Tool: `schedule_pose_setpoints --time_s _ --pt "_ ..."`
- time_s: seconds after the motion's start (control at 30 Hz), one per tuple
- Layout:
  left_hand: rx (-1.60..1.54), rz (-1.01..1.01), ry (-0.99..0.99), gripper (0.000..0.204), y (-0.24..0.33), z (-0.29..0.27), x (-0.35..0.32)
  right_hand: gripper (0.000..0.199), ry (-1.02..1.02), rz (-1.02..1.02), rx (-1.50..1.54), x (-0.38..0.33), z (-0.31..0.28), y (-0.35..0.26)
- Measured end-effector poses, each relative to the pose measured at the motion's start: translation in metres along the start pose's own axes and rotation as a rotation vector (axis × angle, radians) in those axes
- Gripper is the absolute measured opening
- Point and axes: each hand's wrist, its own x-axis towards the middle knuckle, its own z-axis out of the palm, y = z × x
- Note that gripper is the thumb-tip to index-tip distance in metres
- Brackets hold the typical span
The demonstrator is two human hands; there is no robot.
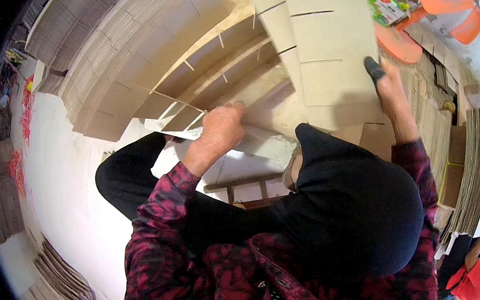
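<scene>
My left hand (222,129) is closed at the near end of several upright slotted cardboard strips (228,68), gripping a cardboard divider (189,115) with pale slots and a white lower edge. Its fingertips are partly hidden. To the right, my right hand (392,90) wears a black finger cover (373,70) and is closed on the right edge of a slotted cardboard sheet (332,39). A second slotted sheet (275,19) shows along its left side. Both sheets stand at the right end of the upright strips, above my raised knee.
Tall stacks of cut cardboard (134,48) stand at the far left. An orange fan (456,6) is at the right, beside more stacked cardboard (470,173). A wooden stool (251,188) stands between my legs. Another person in red (476,279) is at the lower right.
</scene>
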Motion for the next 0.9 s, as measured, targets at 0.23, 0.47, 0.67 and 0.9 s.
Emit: schedule_pose_setpoints --time_s 0.23,0.47,0.67,0.9 --pt "-0.002 -0.024 -0.062 0.010 -0.001 -0.003 -0.009 0.025 -0.209 -0.191 0.047 0.032 0.010 -0.039" --pt "-0.066 -0.015 -0.088 0.012 -0.001 -0.005 -0.008 0.050 -0.397 -0.485 -0.110 0.009 0.049 -0.076" --pt "-0.109 -0.010 -0.054 0.013 -0.002 -0.006 -0.006 0.057 -0.510 -0.579 -0.125 0.025 0.067 -0.090" --pt "-0.155 -0.002 -0.075 0.014 -0.007 -0.007 -0.012 0.052 -0.628 -0.516 -0.201 0.027 0.080 -0.112"
